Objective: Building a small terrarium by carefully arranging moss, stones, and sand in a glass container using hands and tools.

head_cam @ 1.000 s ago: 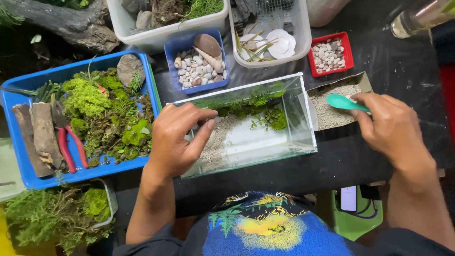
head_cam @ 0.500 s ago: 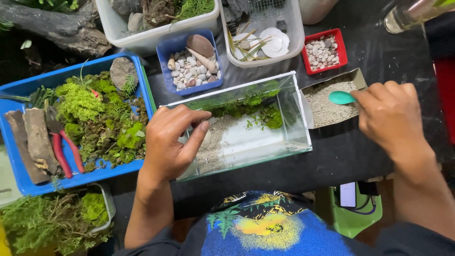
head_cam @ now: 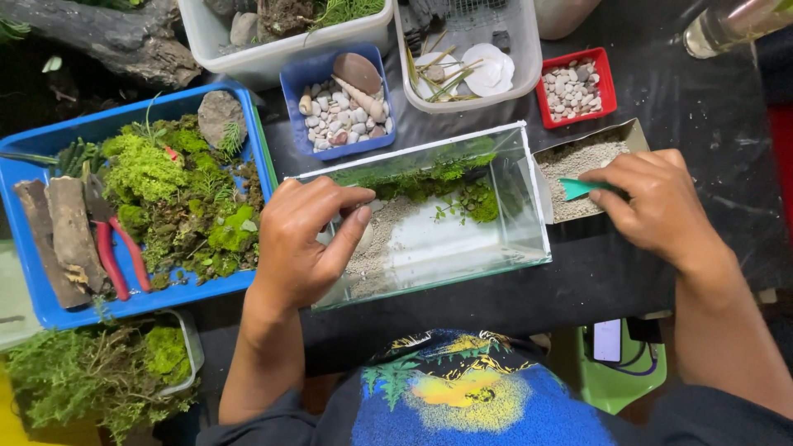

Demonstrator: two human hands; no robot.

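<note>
A small glass tank (head_cam: 529,186) stands on the dark table, with pale sand on its floor and green moss along its far wall. My left hand (head_cam: 307,244) grips the tank's left wall, fingers curled over the rim. My right hand (head_cam: 648,206) holds a teal plastic spoon (head_cam: 578,188), its bowl dipped into the sand of an open cardboard box (head_cam: 629,136) just right of the tank.
A blue tray (head_cam: 33,301) at left holds moss, bark pieces, a rock and red-handled cutters (head_cam: 111,256). Behind the tank stand a blue tub of pebbles and shells (head_cam: 339,103), a white tub of shells, a red tub of pebbles (head_cam: 576,88). A phone lies below the table edge.
My right hand has swung the spoon down, from above the box into its sand. My left hand has stayed on the tank's left wall.
</note>
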